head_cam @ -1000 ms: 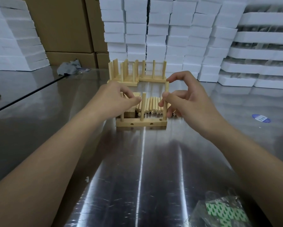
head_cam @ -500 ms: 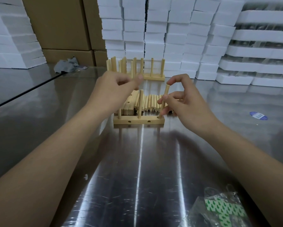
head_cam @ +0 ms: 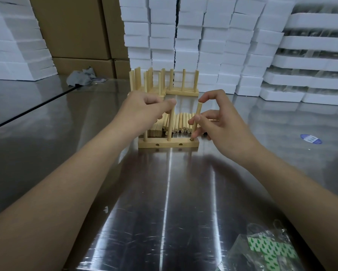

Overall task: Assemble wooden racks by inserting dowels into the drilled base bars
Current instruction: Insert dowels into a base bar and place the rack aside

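Pale, unfinished wood made up the base bar (head_cam: 168,143), a short block lying flat on the steel table (head_cam: 164,192), with two half-round notches on its near face. It lay just below and between both hands. I saw one dowel (head_cam: 145,136) standing at its left end, its upper part hidden behind the left hand (head_cam: 142,110). That hand had its fingers curled and held the top of the upright middle dowel (head_cam: 171,124) under its thumb tip. The right hand (head_cam: 222,124) pinched the third dowel (head_cam: 197,118) about halfway up between thumb and a finger, with the index finger arched just over its top end. This dowel leaned to the right, its foot at the hole in the bar's right end. I could not tell whether it was seated. Loose dowels (head_cam: 181,122) lay in a row just beyond the hands, and finished racks (head_cam: 164,83) stood farther beyond them.
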The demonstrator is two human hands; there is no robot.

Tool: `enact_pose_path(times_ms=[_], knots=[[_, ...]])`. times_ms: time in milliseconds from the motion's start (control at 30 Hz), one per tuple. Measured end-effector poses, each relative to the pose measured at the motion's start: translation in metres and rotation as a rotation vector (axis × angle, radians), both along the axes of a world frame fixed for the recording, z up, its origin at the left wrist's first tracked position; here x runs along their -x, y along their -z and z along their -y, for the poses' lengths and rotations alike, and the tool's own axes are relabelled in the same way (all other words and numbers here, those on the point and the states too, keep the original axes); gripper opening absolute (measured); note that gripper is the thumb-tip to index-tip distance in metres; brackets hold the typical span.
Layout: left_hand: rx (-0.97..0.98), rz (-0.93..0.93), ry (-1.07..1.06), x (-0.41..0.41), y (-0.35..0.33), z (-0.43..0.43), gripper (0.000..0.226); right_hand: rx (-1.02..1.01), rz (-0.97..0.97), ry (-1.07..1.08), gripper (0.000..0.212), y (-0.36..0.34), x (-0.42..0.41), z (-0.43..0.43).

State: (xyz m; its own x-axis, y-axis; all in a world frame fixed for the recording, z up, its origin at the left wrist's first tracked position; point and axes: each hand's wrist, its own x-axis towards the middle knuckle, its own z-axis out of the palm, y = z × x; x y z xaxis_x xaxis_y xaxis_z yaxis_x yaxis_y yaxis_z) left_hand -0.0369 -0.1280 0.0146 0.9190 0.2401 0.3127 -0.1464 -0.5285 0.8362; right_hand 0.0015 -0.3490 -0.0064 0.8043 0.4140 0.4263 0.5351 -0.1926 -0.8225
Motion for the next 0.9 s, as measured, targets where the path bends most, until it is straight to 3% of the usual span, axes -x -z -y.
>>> enact_pose_path(times_ms=[300,900], knots=[[-0.002,-0.014,0.005,-0.0004,0.0000,-0.0011,0.036,0.059,0.063,-0.044,0.025,0.0013,-0.0010,0.0005],[-0.015,-0.046,0.003,-0.0026,0.0012,-0.0012,0.040,0.199,0.126,0.068,0.028,0.0010,0.0020,0.0021]])
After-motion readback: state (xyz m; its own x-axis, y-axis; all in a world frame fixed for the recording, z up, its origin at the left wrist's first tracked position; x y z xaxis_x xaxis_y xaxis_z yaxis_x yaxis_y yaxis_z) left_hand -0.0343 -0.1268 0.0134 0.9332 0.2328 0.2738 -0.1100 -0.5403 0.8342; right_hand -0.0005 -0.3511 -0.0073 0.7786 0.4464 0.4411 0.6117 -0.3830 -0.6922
